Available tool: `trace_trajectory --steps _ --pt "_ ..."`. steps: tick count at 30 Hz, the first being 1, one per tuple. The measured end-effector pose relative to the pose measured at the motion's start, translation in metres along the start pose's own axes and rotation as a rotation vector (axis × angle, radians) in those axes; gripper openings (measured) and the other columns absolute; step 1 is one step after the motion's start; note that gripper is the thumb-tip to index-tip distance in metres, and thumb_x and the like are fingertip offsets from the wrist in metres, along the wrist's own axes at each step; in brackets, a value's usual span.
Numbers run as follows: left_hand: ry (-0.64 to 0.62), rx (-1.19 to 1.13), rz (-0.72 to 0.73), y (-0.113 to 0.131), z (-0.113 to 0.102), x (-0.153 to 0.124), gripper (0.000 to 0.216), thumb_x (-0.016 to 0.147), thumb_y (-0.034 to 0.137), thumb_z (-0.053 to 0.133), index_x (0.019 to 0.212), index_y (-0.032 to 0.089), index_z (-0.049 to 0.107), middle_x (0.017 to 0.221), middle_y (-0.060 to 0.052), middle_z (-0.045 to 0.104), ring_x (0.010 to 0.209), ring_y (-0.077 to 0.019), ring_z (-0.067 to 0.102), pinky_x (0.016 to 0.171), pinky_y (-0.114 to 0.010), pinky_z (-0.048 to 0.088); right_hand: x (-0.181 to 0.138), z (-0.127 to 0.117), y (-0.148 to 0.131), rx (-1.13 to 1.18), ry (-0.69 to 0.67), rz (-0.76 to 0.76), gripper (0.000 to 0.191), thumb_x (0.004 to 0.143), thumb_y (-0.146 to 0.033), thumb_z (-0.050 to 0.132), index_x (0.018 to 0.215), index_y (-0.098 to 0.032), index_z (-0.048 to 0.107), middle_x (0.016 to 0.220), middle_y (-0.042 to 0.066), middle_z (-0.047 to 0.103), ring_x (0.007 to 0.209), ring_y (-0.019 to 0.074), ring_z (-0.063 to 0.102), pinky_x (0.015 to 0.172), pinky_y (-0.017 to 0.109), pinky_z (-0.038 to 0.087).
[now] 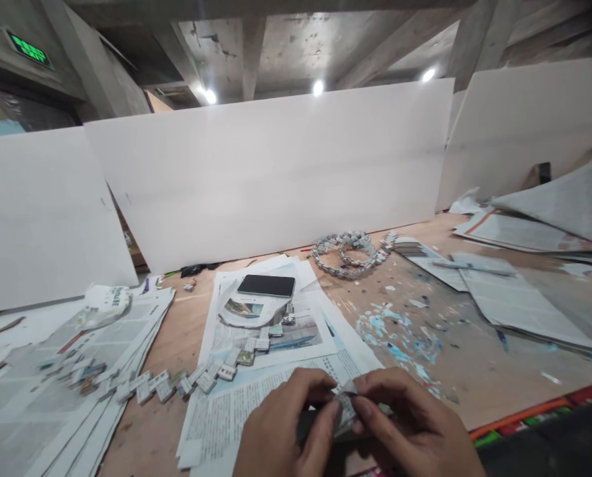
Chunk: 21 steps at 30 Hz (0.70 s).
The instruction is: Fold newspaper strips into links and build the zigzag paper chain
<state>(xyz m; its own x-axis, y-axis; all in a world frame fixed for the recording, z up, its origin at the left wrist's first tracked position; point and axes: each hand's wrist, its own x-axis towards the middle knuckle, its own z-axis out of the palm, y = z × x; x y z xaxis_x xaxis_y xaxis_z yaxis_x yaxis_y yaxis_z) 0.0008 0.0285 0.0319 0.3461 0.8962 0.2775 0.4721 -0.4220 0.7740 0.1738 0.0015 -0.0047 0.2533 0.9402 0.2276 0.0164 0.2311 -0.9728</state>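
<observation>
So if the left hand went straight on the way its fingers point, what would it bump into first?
The left hand would meet the small folded paper at its fingertips; just beyond, the right hand seems next, though depth is unclear.

EXIT on the green-lit sign [30, 50], print on the newspaper sheet [236, 409] too small.

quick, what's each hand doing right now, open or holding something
Left hand: closed, pinching a small piece of folded paper.
Right hand: closed, pinching the same paper.
</observation>
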Motion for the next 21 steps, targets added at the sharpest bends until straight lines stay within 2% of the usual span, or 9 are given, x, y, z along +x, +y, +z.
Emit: trace_trajectory --steps 5,9,16,21 --pt "-0.017 0.079 0.096 -0.0057 0.0033 -0.0010 0.022 0.092 0.016 0.059 0.105 0.031 0.070 0.099 0.006 0.080 0.091 -0.0163 0.074 0.083 -0.021 0.051 -0.0004 0.0001 -0.0005 0.023 0.046 0.049 0.023 0.080 -0.047 0.080 0.086 -0.025 0.075 0.077 0.001 0.074 0.057 0.0150 0.069 0.057 0.021 0.060" --pt "-0.021 0.095 0.100 -0.0051 0.0034 -0.0001 0.021 0.093 0.016 0.059 0.104 0.030 0.071 0.099 0.004 0.080 0.092 -0.0182 0.074 0.084 -0.023 0.052 0.0014 -0.0019 -0.0016 -0.025 0.045 0.062 0.027 0.079 -0.049 0.079 0.091 -0.025 0.078 0.080 0.003 0.078 0.062 0.0185 0.072 0.060 0.022 0.061" --pt "-0.053 0.059 0.074 -0.0042 0.0031 0.0014 0.021 0.093 0.016 0.057 0.103 0.029 0.070 0.099 0.005 0.079 0.091 -0.0162 0.073 0.082 -0.021 0.050 0.0075 -0.0051 -0.0068 -0.136 -0.034 0.009 0.017 0.083 -0.041 0.074 0.078 -0.025 0.079 0.071 0.000 0.075 0.060 0.0170 0.070 0.061 0.020 0.058" --pt "-0.055 0.062 0.081 -0.0086 0.0072 0.0024 0.018 0.094 0.019 0.056 0.099 0.028 0.070 0.095 0.004 0.078 0.088 -0.0172 0.073 0.079 -0.023 0.049 0.0075 -0.0059 -0.0070 -0.176 -0.014 -0.019 0.014 0.082 -0.038 0.074 0.076 -0.026 0.079 0.073 -0.001 0.077 0.068 0.0179 0.071 0.065 0.019 0.056"
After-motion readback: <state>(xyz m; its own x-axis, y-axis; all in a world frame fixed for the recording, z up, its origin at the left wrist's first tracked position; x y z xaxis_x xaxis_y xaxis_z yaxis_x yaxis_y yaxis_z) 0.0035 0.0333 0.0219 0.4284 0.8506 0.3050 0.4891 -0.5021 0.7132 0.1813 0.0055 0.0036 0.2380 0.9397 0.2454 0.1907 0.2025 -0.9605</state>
